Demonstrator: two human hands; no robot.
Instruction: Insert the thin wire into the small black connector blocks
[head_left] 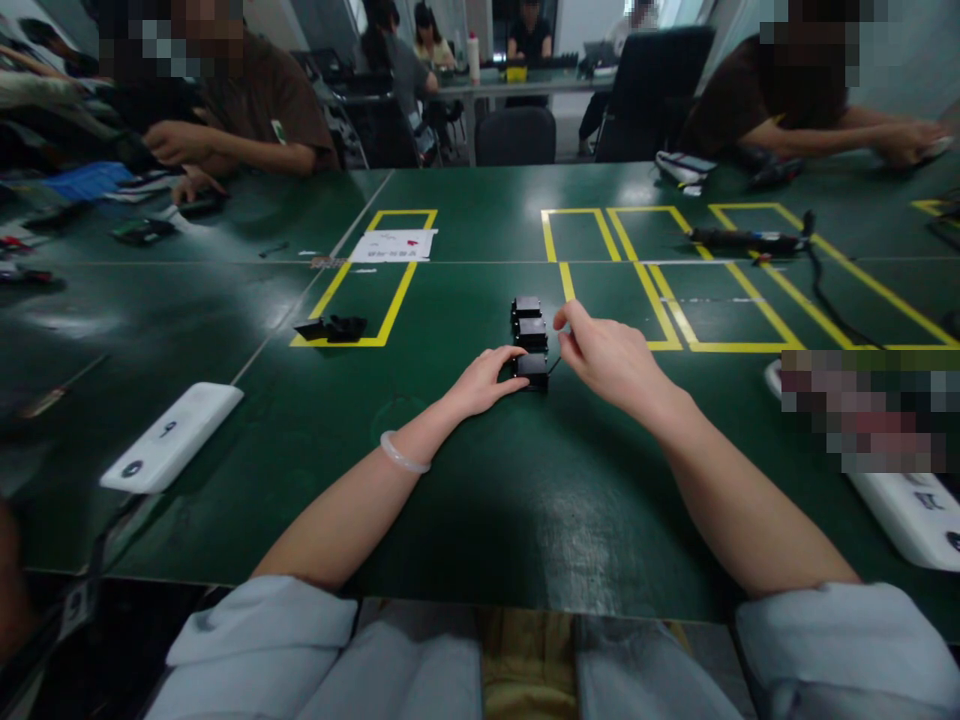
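Three small black boxy blocks that look like servo motors stand in a row on the green table, the far block (527,305), the middle block (532,330) and the near block (532,369). My left hand (484,382) grips the near block from its left side, thumb and fingers around its edge. Just right of the row, my right hand (604,355) is raised with its fingers curled in a pinch. A thin dark wire-like piece (555,366) runs between the near block and these fingers; whether they hold it is unclear.
Yellow tape outlines (397,300) mark the table (480,520). A black part (334,328) and white paper (394,246) lie left, a black tool with a cable (746,241) right. White power banks (176,435) flank me. Co-workers sit opposite.
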